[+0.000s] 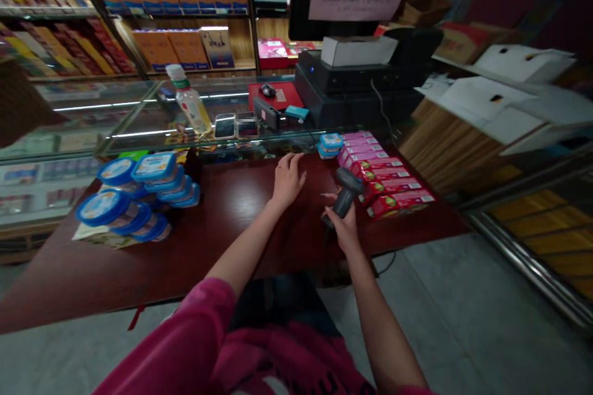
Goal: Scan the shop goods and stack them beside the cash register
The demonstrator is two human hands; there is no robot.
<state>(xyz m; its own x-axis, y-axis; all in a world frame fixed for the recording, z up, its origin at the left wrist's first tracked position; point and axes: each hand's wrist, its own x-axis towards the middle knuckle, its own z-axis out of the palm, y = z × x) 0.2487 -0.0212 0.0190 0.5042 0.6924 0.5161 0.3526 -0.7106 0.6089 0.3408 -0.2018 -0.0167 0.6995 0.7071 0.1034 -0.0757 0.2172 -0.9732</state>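
Dark grey plastic scanner is in the right hand, over the table; the fingers wrap its handle, seemingly to leave the wide head free; left of the scanner, the left hand is palm down with loose fingers, holding nothing visible; whether it touches the table, I cannot tell; right of the scanner, pink and red boxes lie in a row, likely to save space; far left of it, blue-lidded tubs stand piled, probably because flat lids stack steadily.
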